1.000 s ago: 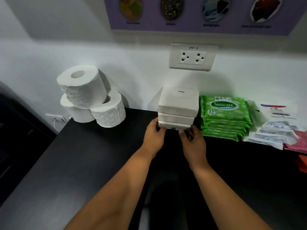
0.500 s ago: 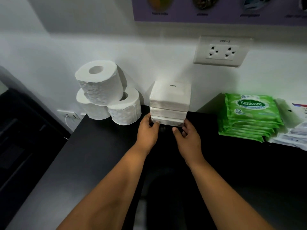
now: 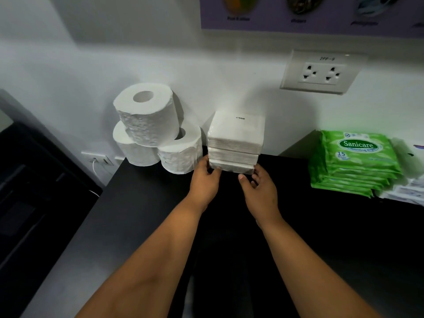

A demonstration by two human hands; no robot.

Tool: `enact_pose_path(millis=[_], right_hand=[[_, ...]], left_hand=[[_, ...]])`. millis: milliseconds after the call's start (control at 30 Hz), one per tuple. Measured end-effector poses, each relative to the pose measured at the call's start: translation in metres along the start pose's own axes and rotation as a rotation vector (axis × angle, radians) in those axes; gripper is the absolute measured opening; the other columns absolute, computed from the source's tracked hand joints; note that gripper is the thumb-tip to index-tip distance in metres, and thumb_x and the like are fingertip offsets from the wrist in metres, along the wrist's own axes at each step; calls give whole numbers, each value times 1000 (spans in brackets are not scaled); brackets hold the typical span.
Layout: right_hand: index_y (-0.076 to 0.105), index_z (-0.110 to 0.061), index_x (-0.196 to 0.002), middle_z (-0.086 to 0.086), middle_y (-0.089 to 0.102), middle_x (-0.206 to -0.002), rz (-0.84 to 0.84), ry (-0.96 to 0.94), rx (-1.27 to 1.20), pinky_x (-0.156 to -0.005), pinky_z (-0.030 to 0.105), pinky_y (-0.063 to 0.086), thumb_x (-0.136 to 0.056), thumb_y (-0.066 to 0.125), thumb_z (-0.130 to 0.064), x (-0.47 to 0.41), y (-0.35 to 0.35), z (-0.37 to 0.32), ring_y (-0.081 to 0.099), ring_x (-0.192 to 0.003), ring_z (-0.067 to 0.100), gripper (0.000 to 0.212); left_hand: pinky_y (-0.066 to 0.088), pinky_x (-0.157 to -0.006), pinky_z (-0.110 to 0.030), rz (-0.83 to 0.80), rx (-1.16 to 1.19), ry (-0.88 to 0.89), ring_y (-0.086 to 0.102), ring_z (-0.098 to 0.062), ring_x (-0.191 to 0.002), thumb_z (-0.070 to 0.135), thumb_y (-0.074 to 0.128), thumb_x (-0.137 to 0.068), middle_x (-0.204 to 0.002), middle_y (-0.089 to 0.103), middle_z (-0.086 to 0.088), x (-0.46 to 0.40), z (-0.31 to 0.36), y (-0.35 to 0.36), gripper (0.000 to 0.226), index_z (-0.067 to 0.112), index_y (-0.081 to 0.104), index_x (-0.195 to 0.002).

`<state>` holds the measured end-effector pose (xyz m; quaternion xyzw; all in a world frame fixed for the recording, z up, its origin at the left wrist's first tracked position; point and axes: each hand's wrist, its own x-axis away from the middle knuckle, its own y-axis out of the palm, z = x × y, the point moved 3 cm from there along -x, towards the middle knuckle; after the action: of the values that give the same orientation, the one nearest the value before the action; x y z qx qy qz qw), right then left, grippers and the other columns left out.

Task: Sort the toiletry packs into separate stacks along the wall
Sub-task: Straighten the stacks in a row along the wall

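Three white tissue packs [image 3: 236,134] stand stacked against the wall on the black table [image 3: 137,214], right beside three toilet rolls [image 3: 146,113]. My left hand [image 3: 204,177] grips the bottom pack at its left front corner, thumb on the front face. My right hand [image 3: 259,191] holds the same pack at its right front corner, with the thumb lifted off the front. A stack of green Sanicare wipe packs [image 3: 358,157] lies further right along the wall. At the right edge of the view, some white packs [image 3: 410,191] show only in part.
A wall socket [image 3: 321,72] sits above the gap between the white stack and the green packs. A low socket with a white cable [image 3: 96,157] is left of the table's corner. A dark cabinet [image 3: 27,191] stands to the left.
Both hands slid the white stack left along the wall, away from the green packs and up beside the toilet rolls. The view has shifted left with it.
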<state>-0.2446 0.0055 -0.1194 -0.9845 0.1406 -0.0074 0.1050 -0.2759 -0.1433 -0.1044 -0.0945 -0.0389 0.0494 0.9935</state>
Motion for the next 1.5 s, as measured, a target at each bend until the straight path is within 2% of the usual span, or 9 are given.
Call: enact_pose_path(millis=[167, 300, 500, 700, 933, 1033, 1167, 1300, 1500], right_hand=[[42, -20, -144, 3, 52, -138, -32, 65, 9, -100, 24, 40, -89, 65, -27, 1, -7, 0, 49, -126, 14, 59], [39, -15, -145, 6, 49, -142, -26, 127, -28, -104, 29, 41, -89, 67, -28, 15, -30, 7, 49, -126, 13, 65], [50, -8, -134, 5, 57, -128, 110, 154, -109, -88, 16, 43, -90, 66, -17, 34, -87, 22, 56, -112, 10, 48], [55, -11, -128, 3, 62, -121, 247, 176, -80, -98, 30, 48, -89, 68, -22, 42, -161, 41, 61, -107, 12, 43], [50, -1, -131, 10, 58, -122, 376, 154, -64, -76, 2, 44, -89, 67, -16, 26, -230, 49, 57, -108, 14, 47], [51, -5, -132, 8, 59, -122, 329, 130, -10, -84, 14, 45, -87, 68, -19, 14, -244, 50, 58, -109, 14, 50], [61, -16, -115, 9, 64, -105, 277, 75, 171, -88, 34, 53, -77, 65, -37, 4, -246, 53, 62, -97, 15, 43], [60, -3, -115, 16, 58, -106, 346, 44, 304, -90, 22, 40, -82, 67, -20, 2, -245, 49, 52, -99, 22, 38], [64, -7, -108, 13, 67, -100, 423, 27, 219, -86, 43, 50, -79, 53, -32, -3, -233, 53, 62, -96, 28, 40]], left_hand=[[42, -93, -21, 104, 14, 17, 52, 9, -100, 2, 56, -89, -106, 55, 19, 16, 3, 1, 36, 21, 50, -120], [40, -94, -22, 236, -69, -53, 50, -10, -116, 16, 62, -90, -125, 51, 2, 42, -6, 11, 49, 8, 45, -135], [46, -88, -22, 167, -117, -19, 57, -11, -104, 23, 63, -90, -116, 52, 2, 74, -6, 59, 37, 11, 55, -124], [45, -86, -17, 24, -110, -29, 61, -10, -100, 24, 62, -91, -116, 62, -5, 87, 6, 129, 32, 12, 59, -121], [39, -86, -13, -74, -37, -25, 56, -9, -108, 17, 63, -90, -124, 61, -5, 89, 25, 195, 43, 5, 54, -130], [40, -96, -19, -93, -10, -5, 52, -10, -119, 9, 65, -88, -132, 55, -2, 86, 26, 220, 52, 5, 47, -136], [44, -94, -22, -90, 7, 109, 57, -4, -105, -1, 61, -83, -108, 62, 13, 85, 34, 236, 41, 25, 59, -115], [50, -90, -26, -58, -76, 153, 63, -12, -103, 3, 61, -80, -108, 68, -2, 78, 28, 242, 31, 16, 65, -109], [45, -78, -10, -57, -39, 146, 64, -8, -96, 3, 60, -83, -103, 70, -1, 72, 24, 244, 27, 15, 67, -105]])
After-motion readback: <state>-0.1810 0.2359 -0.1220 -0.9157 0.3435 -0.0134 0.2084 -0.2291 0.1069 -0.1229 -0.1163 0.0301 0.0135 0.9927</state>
